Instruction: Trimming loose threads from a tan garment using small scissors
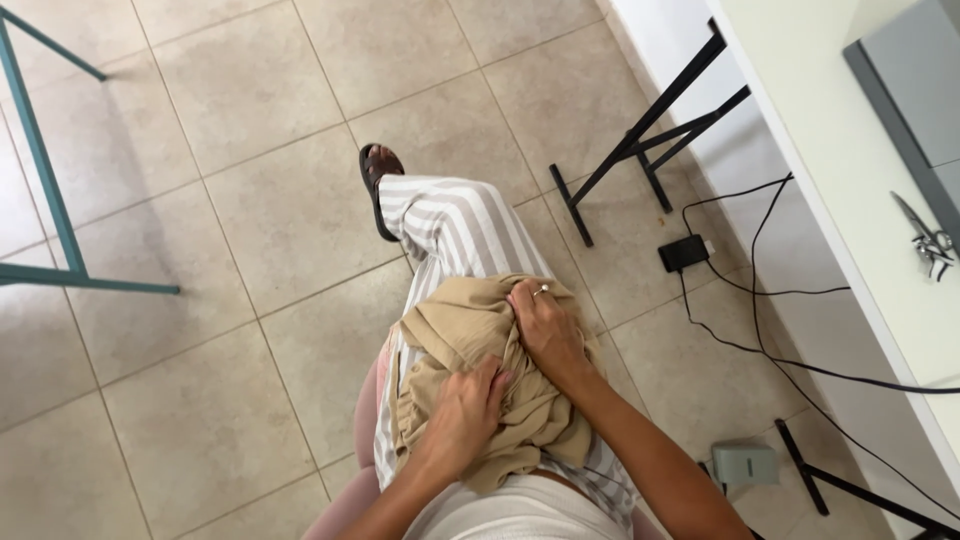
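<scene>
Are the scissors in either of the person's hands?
No: the scissors lie on the white table, while the left hand and right hand both press on the beige cloth in the lap.

A home workroom: tiled floor (250,230), white trestle desk (850,170) with scissors (925,240), trailing power cables (760,290).

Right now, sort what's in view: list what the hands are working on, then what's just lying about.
In hand:
- beige cloth, bunched on the lap
- left hand, pressed on the cloth
- right hand, gripping the cloth's top

Lying about:
- scissors on the white table
- black adapter and black cables on the floor
- grey box
</scene>
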